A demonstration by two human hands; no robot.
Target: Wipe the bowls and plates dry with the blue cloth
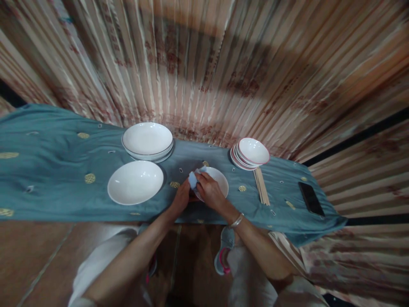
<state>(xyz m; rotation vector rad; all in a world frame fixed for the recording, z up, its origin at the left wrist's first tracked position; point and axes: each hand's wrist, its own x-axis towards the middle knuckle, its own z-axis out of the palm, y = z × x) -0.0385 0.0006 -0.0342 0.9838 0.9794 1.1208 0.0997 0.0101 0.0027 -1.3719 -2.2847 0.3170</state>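
Your right hand (209, 190) pinches the cloth (192, 180) at the left rim of the bowl (220, 178), which sits just below it. Your left hand (180, 198) is right by that rim too, can't tell its grip tbh.

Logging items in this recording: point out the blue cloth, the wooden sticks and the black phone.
Blue cloth (192, 180), head view: its crumpled left part.
Wooden sticks (261, 186), head view: middle of the bundle.
Black phone (311, 198), head view: middle of its dark face.

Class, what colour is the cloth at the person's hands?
The cloth is light blue, best seen in the head view, the only one.
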